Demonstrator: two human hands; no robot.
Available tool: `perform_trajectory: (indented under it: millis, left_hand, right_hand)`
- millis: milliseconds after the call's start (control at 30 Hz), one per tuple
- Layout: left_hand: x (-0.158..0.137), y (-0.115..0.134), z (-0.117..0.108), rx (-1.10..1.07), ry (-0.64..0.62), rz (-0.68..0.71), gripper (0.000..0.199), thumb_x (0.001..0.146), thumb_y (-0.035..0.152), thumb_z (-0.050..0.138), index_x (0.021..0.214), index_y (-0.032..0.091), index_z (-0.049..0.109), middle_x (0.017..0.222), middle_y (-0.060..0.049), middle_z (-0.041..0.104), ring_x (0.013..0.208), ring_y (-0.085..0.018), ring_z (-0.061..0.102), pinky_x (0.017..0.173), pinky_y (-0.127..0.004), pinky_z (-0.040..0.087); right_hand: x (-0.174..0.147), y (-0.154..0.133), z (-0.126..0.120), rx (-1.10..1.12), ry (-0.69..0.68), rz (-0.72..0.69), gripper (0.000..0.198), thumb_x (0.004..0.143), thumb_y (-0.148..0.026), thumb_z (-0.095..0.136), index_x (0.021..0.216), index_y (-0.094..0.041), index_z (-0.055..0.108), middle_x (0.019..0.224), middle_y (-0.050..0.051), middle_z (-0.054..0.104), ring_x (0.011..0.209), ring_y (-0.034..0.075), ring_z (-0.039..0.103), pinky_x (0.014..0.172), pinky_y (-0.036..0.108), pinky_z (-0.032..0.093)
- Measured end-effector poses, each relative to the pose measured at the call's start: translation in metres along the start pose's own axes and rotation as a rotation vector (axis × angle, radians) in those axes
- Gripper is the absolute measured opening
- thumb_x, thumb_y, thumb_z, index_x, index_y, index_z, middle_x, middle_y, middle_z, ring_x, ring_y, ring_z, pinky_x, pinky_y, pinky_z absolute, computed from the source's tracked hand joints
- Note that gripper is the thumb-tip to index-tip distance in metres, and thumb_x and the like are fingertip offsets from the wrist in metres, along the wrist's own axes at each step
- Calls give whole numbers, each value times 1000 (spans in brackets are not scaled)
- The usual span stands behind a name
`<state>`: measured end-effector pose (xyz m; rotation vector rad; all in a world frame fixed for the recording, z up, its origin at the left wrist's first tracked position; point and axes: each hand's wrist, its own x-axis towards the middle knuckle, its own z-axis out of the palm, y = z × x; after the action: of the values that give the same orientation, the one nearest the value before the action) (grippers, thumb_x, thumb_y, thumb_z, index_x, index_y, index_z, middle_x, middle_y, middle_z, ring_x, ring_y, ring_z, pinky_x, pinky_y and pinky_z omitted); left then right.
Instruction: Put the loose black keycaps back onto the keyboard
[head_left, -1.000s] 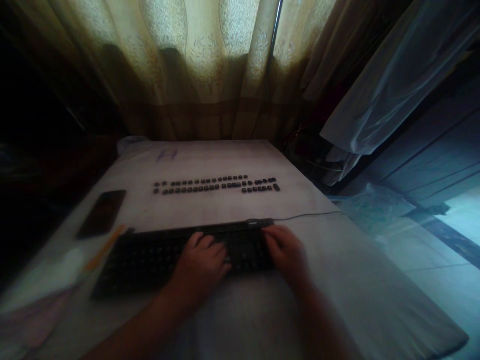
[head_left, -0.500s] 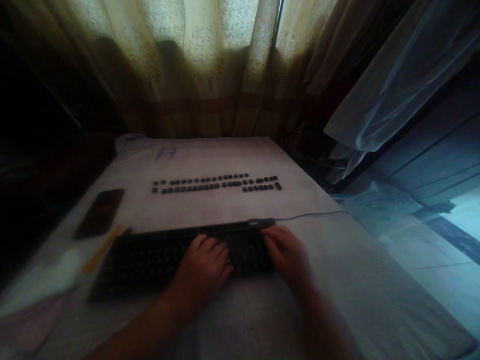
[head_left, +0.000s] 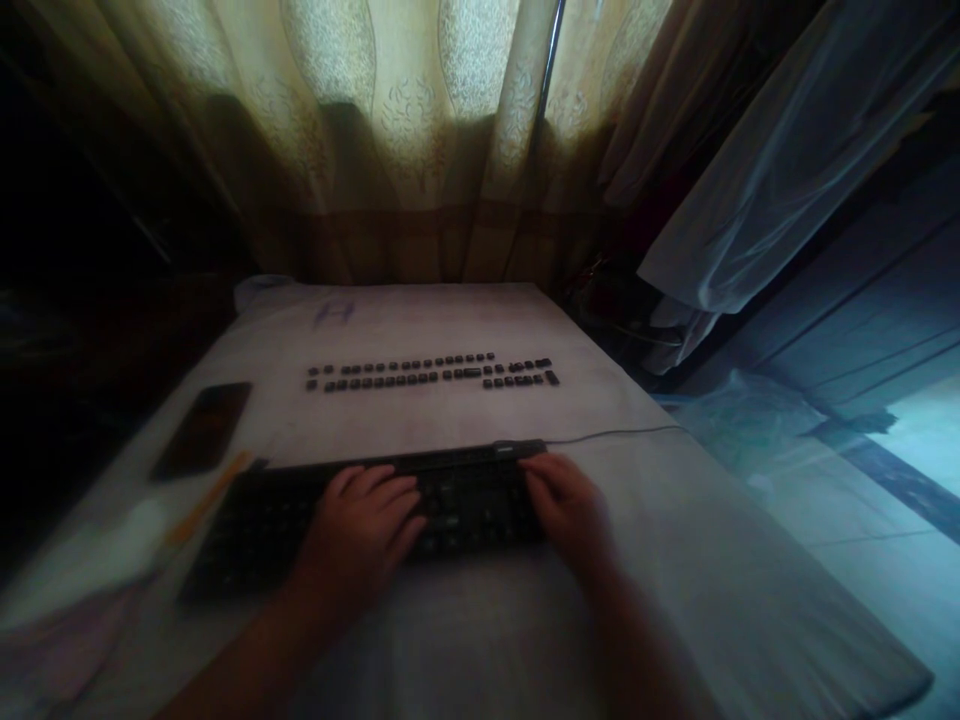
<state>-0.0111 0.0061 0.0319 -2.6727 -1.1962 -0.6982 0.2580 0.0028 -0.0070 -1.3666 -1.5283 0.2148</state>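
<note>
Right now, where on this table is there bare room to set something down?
The widest bare patch of table lies right of the right hand, nearer than the dark cable. A narrower strip separates the keyboard from the keycap rows. The left is crowded: smartphone, orange stick-like item, blurred white item.

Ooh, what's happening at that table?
A person has both hands at a black keyboard on the table. The left hand lies over its middle, and the right hand is at its right end. Beyond it, loose black keys lie in rows. A dark phone lies off to the left.
</note>
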Motion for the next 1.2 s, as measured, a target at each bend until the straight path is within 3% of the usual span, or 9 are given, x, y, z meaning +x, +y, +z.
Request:
perform_trajectory:
  millis: [267,467,633,767,967,1200]
  left_hand:
    - [-31,-3,3,48,28,15,27,95,28,49,113,24,68,113,-4,73,104,-29,63,93,-50,41]
    - [-14,7,10,72,-117,36,46,87,42,63,130,26,59,135,-13,59,124,-35,51,100,-56,37]
    - [-8,9,22,64,-184,45,53,83,53,66,129,26,60,143,-15,51,130,-35,45,104,-58,32]
    - [-12,7,18,39,-138,31,53,85,49,65,132,26,57,144,-16,49,132,-36,43,103,-59,32]
    - [-34,6,17,7,-122,57,38,88,38,61,126,32,61,145,-10,49,132,-34,44,106,-58,30]
    - [-44,3,19,15,-100,50,46,89,38,59,134,31,55,146,-10,49,131,-34,45,105,-56,32]
  right_hand:
    - [-2,-6,6,-5,-53,-2,20,85,-21,53,88,-22,74,88,7,71,80,19,68,74,31,57]
    - [-4,-8,10,-20,-79,-32,21,86,-19,53,88,-22,74,87,7,71,80,19,68,74,30,57]
    - [-5,-9,11,-1,-83,-41,21,86,-18,53,88,-21,74,88,7,70,80,18,68,74,30,57]
    - [-4,-11,9,7,-93,-28,21,86,-19,53,87,-22,73,86,7,70,79,19,68,73,30,57]
    - [-4,-9,8,-9,-98,-20,21,86,-20,53,88,-22,73,88,7,70,80,19,68,74,31,57]
    - [-1,-6,1,-8,-25,-8,21,85,-21,53,88,-23,74,89,7,71,82,20,68,76,33,57]
